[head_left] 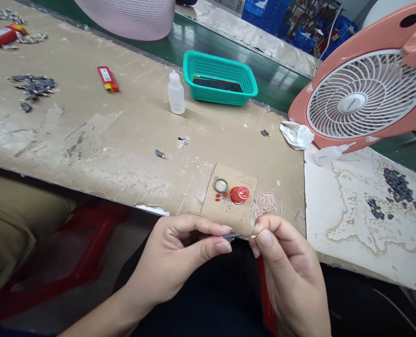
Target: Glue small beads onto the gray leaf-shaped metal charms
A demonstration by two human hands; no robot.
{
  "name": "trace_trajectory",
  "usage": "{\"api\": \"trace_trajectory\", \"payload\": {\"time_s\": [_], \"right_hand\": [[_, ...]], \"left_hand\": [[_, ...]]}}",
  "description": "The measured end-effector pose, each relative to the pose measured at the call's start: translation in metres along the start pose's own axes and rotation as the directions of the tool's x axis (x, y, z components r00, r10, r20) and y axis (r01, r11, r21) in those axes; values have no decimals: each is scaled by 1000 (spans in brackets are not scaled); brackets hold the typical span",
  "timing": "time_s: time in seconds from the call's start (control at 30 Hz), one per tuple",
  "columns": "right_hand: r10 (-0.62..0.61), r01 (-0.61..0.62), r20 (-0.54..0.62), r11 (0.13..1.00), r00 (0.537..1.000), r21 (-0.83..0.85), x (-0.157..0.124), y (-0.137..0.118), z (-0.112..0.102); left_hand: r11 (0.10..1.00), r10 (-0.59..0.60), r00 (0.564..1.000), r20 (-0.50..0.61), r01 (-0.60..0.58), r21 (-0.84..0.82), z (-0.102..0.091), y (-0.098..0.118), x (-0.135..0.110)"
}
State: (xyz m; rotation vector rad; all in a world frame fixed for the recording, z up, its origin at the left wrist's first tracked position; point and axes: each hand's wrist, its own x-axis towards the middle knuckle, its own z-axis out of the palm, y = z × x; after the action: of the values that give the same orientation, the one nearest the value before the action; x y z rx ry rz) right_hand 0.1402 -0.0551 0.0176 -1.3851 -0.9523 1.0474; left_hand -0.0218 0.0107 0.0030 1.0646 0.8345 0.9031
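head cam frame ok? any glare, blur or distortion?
Head view: lighting is even, with soft shadows only; glare streaks cross the green surface. Wide-angle bowing shows along the bench edge. The left hand and right hand look fairly sharp, without obvious motion blur; the small dark piece is too small to judge.

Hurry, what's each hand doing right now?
Left hand: closed, pinching a small dark chip.
Right hand: closed, pinching a tiny pale bead, though it is too small to be sure.

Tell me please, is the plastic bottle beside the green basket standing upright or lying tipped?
Upright: the plastic bottle stands on its base on the bench, with its nozzle pointing up.
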Motion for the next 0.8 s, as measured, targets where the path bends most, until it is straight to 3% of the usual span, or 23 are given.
{"api": "trace_trajectory", "payload": {"time_s": [0.17,0.4,0.8], "right_hand": [[-168,165,0,964,986,-209,-6,-6,4],[-269,266,45,885,962,-381,-6,-8,2],[-286,289,76,848,955,-445,-5,-8,1]], "left_hand": [[999,-9,1000,22,9,33,5,3,-2],[999,-45,998,50,45,6,10,6,-5],[999,-48,998,50,47,6,10,5,-5]]}}
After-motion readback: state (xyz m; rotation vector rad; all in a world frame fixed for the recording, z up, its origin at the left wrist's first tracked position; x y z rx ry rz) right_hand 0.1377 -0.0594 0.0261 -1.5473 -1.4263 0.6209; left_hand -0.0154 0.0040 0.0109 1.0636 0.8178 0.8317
